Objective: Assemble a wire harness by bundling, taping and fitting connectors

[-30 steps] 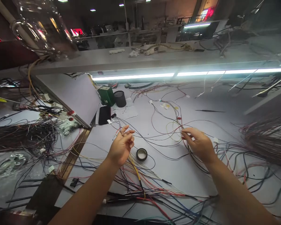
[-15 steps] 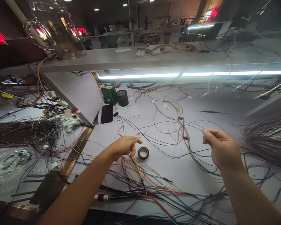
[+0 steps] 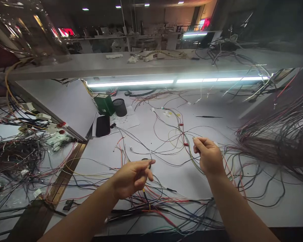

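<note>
Several thin wires (image 3: pixel 183 133) cross the white worktop (image 3: pixel 179 183), meeting just above a red tag (image 3: pixel 186 144). The right hand (image 3: pixel 209 156) has thumb and forefinger pinched together, apparently on one of these wires, though its tip is too small to make out. The left hand (image 3: pixel 131 176) is half curled, forefinger reaching forward over a partly hidden tape roll (image 3: pixel 145 159); a pale wire end (image 3: pixel 150 154) stands by that fingertip, and whether it is gripped is unclear. Good handling here calls for pinching close to the end and guiding the wire gently, with slack, since the crossing loops could snag or drag the dark bundle (image 3: pixel 127 211) nearer the body.
</note>
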The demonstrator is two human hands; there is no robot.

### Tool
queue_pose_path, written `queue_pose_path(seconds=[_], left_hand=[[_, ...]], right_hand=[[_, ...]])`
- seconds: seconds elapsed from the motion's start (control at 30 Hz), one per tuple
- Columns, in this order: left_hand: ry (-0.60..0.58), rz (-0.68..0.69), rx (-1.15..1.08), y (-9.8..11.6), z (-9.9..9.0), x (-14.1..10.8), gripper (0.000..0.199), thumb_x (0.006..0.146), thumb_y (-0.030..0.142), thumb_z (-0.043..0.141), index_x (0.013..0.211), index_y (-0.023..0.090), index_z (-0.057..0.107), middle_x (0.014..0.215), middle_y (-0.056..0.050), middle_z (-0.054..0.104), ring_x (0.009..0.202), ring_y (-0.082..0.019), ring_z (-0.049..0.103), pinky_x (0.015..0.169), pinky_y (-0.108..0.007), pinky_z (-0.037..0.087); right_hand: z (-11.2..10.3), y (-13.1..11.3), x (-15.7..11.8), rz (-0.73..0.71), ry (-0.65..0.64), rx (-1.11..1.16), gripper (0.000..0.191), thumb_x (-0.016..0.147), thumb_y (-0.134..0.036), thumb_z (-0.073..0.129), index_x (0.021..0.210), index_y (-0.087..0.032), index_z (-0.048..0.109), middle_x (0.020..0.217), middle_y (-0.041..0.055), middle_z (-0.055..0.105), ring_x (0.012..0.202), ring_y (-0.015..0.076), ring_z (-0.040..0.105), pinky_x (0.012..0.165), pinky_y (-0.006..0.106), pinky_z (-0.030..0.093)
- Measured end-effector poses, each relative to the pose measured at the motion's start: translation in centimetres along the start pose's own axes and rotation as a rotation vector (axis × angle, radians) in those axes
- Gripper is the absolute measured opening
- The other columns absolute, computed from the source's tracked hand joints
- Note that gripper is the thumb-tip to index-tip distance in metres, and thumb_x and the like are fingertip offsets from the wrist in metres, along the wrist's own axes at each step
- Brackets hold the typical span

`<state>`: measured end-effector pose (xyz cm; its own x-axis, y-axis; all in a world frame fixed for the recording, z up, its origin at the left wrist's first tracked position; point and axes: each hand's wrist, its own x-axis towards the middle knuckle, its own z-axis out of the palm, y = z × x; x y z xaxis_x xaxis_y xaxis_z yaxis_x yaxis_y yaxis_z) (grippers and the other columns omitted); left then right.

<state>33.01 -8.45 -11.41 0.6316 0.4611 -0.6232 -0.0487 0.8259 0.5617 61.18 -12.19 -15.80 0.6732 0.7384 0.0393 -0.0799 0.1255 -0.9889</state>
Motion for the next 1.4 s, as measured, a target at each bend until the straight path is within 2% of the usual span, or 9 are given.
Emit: queue_pose_path(seconds=[0.17, 0.4, 0.5, 0.67, 0.83, 0.93, 1.07, 1.2, 1.4], left_hand=[[0.033, 0.057, 0.461, 1.5, -1.4, -0.9, 0.019, 0.088, 0.023, 0.056, 0.101, 0.01, 0.06, 0.065, -0.013, 0.07, 0.039, -0.011, 0.052, 0.036, -0.018, 0.028], [0.177, 0.367, -0.345, 2.7, -0.8, -1.4, 0.013, 0.093, 0.013, 0.042, 0.086, 0.015, 0.053, 0.058, 0.006, 0.052, 0.033, -0.002, 0.028, 0.035, -0.015, 0.021], [0.12, 0.285, 0.162, 1.6, -0.3, -1.8, 0.015, 0.091, 0.03, 0.052, 0.087, 0.016, 0.057, 0.045, 0.009, 0.039, 0.034, -0.005, 0.024, 0.037, -0.019, 0.018], [-0.052, 0.025, 1.053, 0.9, -0.5, -2.5, 0.03, 0.089, 0.043, 0.054, 0.075, 0.017, 0.056, 0.05, 0.001, 0.059, 0.048, -0.011, 0.047, 0.046, -0.021, 0.031], [-0.168, 0.217, 0.494, 1.4, -0.5, -2.7, 0.033, 0.092, 0.051, 0.045, 0.08, 0.021, 0.041, 0.055, 0.003, 0.062, 0.04, -0.009, 0.046, 0.042, -0.02, 0.035], [0.008, 0.642, 0.425, 1.1, 0.7, -3.0, 0.022, 0.092, 0.041, 0.051, 0.086, 0.02, 0.047, 0.086, -0.004, 0.071, 0.076, -0.013, 0.065, 0.07, -0.025, 0.051], [0.203, 1.033, 0.852, -0.2, 3.2, -3.9, 0.003, 0.091, 0.022, 0.056, 0.092, 0.021, 0.058, 0.124, -0.006, 0.062, 0.119, -0.018, 0.054, 0.098, -0.033, 0.044], [0.164, 1.196, 1.079, -1.8, 5.0, -4.3, 0.017, 0.088, 0.012, 0.057, 0.1, 0.024, 0.06, 0.101, 0.0, 0.07, 0.096, -0.011, 0.065, 0.087, -0.023, 0.05], [0.215, 1.217, 1.152, -3.7, 4.0, -3.7, 0.017, 0.085, 0.01, 0.061, 0.096, 0.023, 0.064, 0.081, 0.004, 0.071, 0.072, -0.008, 0.066, 0.069, -0.016, 0.05]], right_hand=[[-1.3, 0.2, 1.5, 0.065, 0.178, 0.27, 0.024, 0.067, -0.029, 0.076, 0.073, -0.018, 0.055, 0.057, -0.0082, 0.044, 0.046, 0.0051, 0.041, 0.044, 0.019, 0.033], [-2.1, 0.8, 1.9, 0.08, 0.233, 0.359, 0.027, 0.066, -0.029, 0.074, 0.075, -0.02, 0.05, 0.057, -0.0098, 0.041, 0.045, 0.0036, 0.038, 0.042, 0.016, 0.033], [-1.5, 0.8, 1.3, 0.1, 0.179, 0.337, 0.026, 0.066, -0.029, 0.076, 0.074, -0.019, 0.054, 0.057, -0.0083, 0.043, 0.045, 0.0044, 0.039, 0.041, 0.017, 0.032], [-1.2, 0.9, 0.9, 0.106, 0.145, 0.301, 0.025, 0.067, -0.029, 0.077, 0.076, -0.017, 0.058, 0.058, -0.0069, 0.046, 0.047, 0.0051, 0.041, 0.043, 0.018, 0.032], [-1.8, 0.9, 0.8, 0.085, 0.199, 0.316, 0.024, 0.07, -0.031, 0.074, 0.075, -0.019, 0.054, 0.057, -0.0089, 0.042, 0.046, 0.0045, 0.036, 0.044, 0.017, 0.031], [-1.3, -1.2, -1.4, -0.065, 0.03, 0.118, 0.014, 0.077, -0.028, 0.071, 0.078, -0.018, 0.06, 0.06, -0.0055, 0.048, 0.053, 0.0073, 0.043, 0.049, 0.02, 0.035], [0.5, -6.4, -6.0, -0.539, -0.559, -0.413, 0.007, 0.085, -0.016, 0.063, 0.089, -0.021, 0.063, 0.074, -0.0013, 0.06, 0.067, 0.0116, 0.053, 0.062, 0.027, 0.042], [2.2, -9.6, -8.8, -0.745, -0.82, -0.626, 0.012, 0.088, -0.015, 0.058, 0.097, -0.023, 0.061, 0.076, -0.0017, 0.062, 0.066, 0.0115, 0.053, 0.062, 0.028, 0.039], [3.3, -8.6, -10.3, -0.5, -0.833, -0.389, 0.013, 0.086, -0.01, 0.057, 0.087, -0.022, 0.058, 0.072, -0.0039, 0.057, 0.065, 0.0084, 0.052, 0.06, 0.022, 0.041]])
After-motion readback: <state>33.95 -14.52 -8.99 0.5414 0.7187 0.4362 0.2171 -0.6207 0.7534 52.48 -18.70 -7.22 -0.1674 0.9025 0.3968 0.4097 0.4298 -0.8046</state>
